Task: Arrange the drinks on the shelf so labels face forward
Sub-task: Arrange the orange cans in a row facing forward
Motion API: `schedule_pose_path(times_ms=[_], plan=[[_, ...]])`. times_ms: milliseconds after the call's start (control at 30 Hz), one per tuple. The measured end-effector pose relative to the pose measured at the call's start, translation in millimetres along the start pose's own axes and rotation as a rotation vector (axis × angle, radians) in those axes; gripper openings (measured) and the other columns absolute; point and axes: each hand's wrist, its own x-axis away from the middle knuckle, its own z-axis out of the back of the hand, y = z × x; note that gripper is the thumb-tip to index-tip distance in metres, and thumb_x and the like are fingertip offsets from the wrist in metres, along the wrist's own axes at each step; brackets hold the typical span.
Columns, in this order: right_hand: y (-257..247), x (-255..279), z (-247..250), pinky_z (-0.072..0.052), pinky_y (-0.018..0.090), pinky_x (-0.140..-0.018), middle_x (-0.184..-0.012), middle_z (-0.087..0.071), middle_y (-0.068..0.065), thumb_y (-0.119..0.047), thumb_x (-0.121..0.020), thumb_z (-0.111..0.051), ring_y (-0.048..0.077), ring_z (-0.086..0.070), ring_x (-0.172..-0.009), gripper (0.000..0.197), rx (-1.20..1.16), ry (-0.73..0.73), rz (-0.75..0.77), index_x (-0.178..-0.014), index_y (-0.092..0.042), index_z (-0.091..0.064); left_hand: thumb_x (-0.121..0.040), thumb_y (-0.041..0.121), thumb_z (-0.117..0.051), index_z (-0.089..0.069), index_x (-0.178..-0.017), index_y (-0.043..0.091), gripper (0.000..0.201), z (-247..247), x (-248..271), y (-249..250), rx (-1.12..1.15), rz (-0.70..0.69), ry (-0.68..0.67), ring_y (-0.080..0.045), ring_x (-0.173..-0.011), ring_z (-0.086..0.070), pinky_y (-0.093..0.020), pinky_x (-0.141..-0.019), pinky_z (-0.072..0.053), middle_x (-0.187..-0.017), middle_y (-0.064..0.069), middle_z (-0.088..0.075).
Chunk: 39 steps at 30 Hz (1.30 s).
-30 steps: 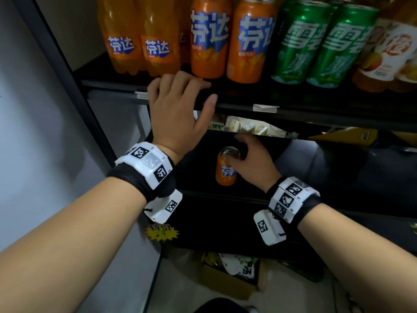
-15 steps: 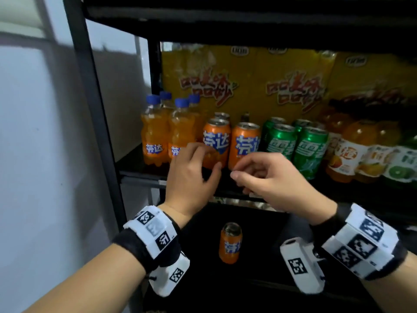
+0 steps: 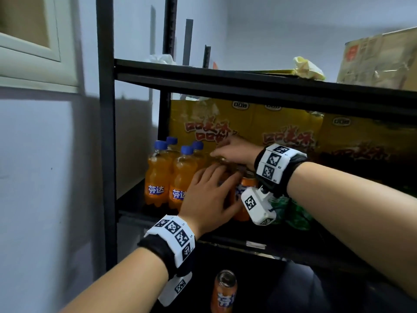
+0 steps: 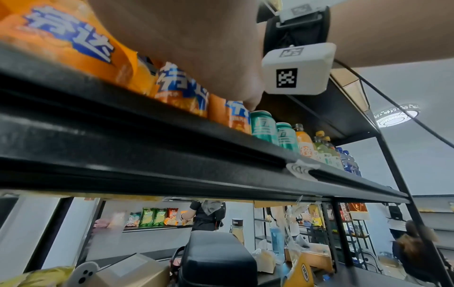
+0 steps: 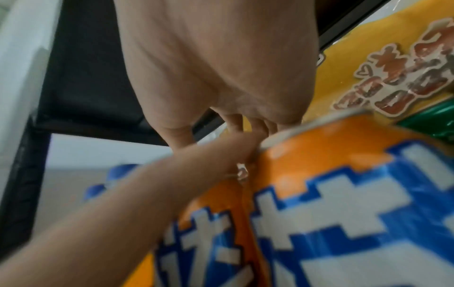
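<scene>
My left hand lies flat against the front of an orange can on the middle shelf, fingers straight and spread over it, so its grip is wide and holds nothing. My right hand reaches over the can tops toward the back row; from the head view the fingers look extended, but blur and my own wrist band keep me from telling whether that grip has closed on anything. The right wrist view shows only the palm close above a can's rim, with the left forearm crossing underneath.

The cans I can see from the left wrist view show their blue and white lettering toward the shelf edge. Left of them stand four orange soda bottles with blue caps, the front pair's labels facing out. Right of the orange cans sit green cans, then juice bottles further along. Behind the whole row, yellow snack bags fill the back of the shelf and crowd the space where my right hand reaches. The shelf above hangs low over both hands, carrying a cardboard box and some crumpled wrapping.

One more orange can stands alone on the shelf below, upright, its lettering turned toward me. The black upright post borders the bottles on the left.
</scene>
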Motion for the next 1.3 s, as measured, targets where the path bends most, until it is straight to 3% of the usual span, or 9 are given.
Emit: schedule_pose_path(times_ms=[100,233,467,700,800,900,1033,1133,1300], plan=[[2,-9,-13,-0.052,0.036,-0.081,-0.099,-0.065,0.01,-0.021,-0.089,-0.07,0.025,-0.063,-0.091,0.029,0.031,-0.128,-0.115,-0.113,-0.009,-0.06,-0.093,0.062,-0.05,-0.048,-0.148,0.031,0.063,-8,4,-2,0.012,0.016,0.05,-0.031,-0.138,-0.043,-0.046,-0.114,-0.032,-0.143,-0.008,-0.053],[-3,-15,-18,-0.044,0.039,-0.074,-0.09,-0.06,0.013,-0.02,-0.09,-0.067,0.025,-0.056,-0.083,0.014,0.1,-0.186,-0.179,-0.079,-0.016,-0.059,-0.09,0.06,-0.056,-0.053,-0.142,0.028,0.061,-15,1,1,0.059,0.037,0.097,-0.032,-0.134,-0.045,-0.049,-0.111,-0.036,-0.136,-0.009,-0.056],[-6,-18,-22,-0.057,0.042,-0.093,-0.106,-0.072,0.016,-0.02,-0.088,-0.075,0.031,-0.071,-0.106,0.026,0.197,-0.091,-0.153,-0.109,-0.005,-0.068,-0.087,0.054,-0.06,-0.056,-0.138,0.024,0.059,-14,-1,3,0.042,0.063,0.077,-0.034,-0.133,-0.047,-0.048,-0.111,-0.037,-0.135,-0.011,-0.057],[-19,-6,27,-0.051,0.026,-0.062,-0.088,-0.066,-0.002,-0.033,-0.079,-0.086,0.017,-0.068,-0.085,0.031,-0.092,0.347,0.032,-0.092,-0.014,-0.066,-0.094,0.058,-0.054,-0.047,-0.148,0.032,0.06,6,-7,6,0.193,0.133,-0.02,-0.025,-0.139,-0.04,-0.044,-0.114,-0.033,-0.146,0.0,-0.048],[-16,13,51,-0.047,0.017,-0.061,-0.103,-0.066,-0.005,-0.037,-0.08,-0.086,0.009,-0.064,-0.089,0.039,-0.222,0.455,0.128,-0.111,-0.019,-0.07,-0.095,0.053,-0.06,-0.045,-0.151,0.021,0.066,26,-12,9,0.298,0.203,0.117,-0.025,-0.141,-0.04,-0.043,-0.113,-0.038,-0.153,-0.006,-0.042],[-10,34,66,-0.043,0.004,-0.047,-0.092,-0.072,-0.009,-0.036,-0.08,-0.086,-0.006,-0.066,-0.065,0.023,-0.458,0.51,0.13,-0.087,-0.024,-0.068,-0.092,0.051,-0.062,-0.045,-0.149,0.01,0.072,51,-22,10,0.439,0.226,0.273,-0.023,-0.14,-0.042,-0.04,-0.114,-0.04,-0.151,-0.01,-0.044],[-4,69,68,-0.05,0.011,-0.053,-0.077,-0.077,-0.01,-0.029,-0.083,-0.085,-0.003,-0.071,-0.064,0.018,-0.557,0.439,0.266,-0.089,-0.017,-0.073,-0.086,0.059,-0.063,-0.03,-0.157,0.026,0.085,74,-36,20,0.795,0.352,0.091,-0.005,-0.138,-0.045,-0.027,-0.11,-0.039,-0.153,0.005,-0.047],[4,87,53,-0.052,0.018,-0.053,-0.076,-0.079,-0.002,-0.037,-0.079,-0.087,0.006,-0.073,-0.064,0.025,-0.583,0.331,0.272,-0.083,-0.015,-0.076,-0.092,0.029,-0.074,-0.03,-0.15,0.034,0.073,72,-35,29,1.11,0.35,-0.067,0.009,-0.11,-0.064,-0.013,-0.087,-0.052,-0.128,0.017,-0.061],[27,99,31,-0.057,0.025,-0.066,-0.094,-0.081,0.001,-0.057,-0.066,-0.088,0.013,-0.078,-0.082,0.061,-0.641,0.258,0.189,-0.107,-0.013,-0.076,-0.086,0.005,-0.079,-0.044,-0.143,0.024,0.069,64,-25,35,1.223,0.421,-0.115,-0.003,-0.103,-0.071,-0.021,-0.084,-0.059,-0.122,0.003,-0.069]])
